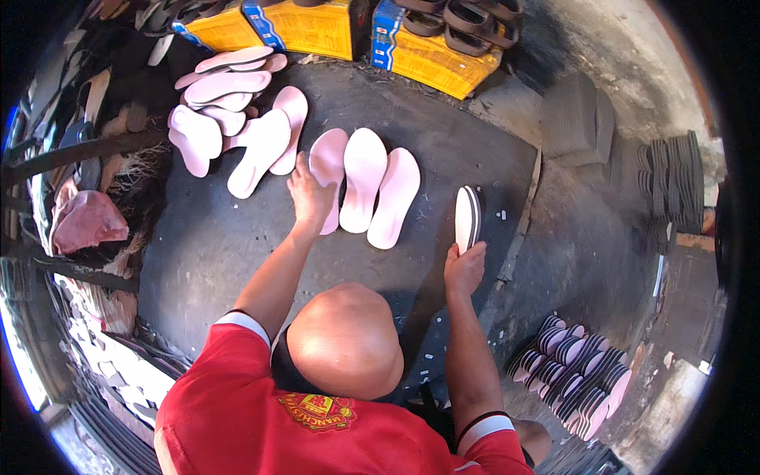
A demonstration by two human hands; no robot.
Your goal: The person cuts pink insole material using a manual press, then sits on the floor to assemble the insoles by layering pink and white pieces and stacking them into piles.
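Observation:
Three pink shoe soles lie side by side on a dark mat. At the leftmost pink sole (pixel 328 158), my left hand (pixel 311 196) grips the left edge, its thumb over the top and its fingers along the side. The middle sole (pixel 362 178) and the right one (pixel 394 198) lie flat beside it. Further right, my right hand (pixel 465 271) is closed around the lower end of a black-edged, pale-faced sole (pixel 467 218), held on edge above the mat. Whether it is one sole or a stacked pair, I cannot tell.
A loose pile of pink soles (pixel 229 85) lies far left. Yellow and blue boxes (pixel 443 67) at the back carry dark sandals (pixel 467 24). Rows of stacked soles (pixel 574 368) stand at lower right; grey sheets (pixel 578 119) lean by the wall. My bent knee (pixel 344 340) is in front.

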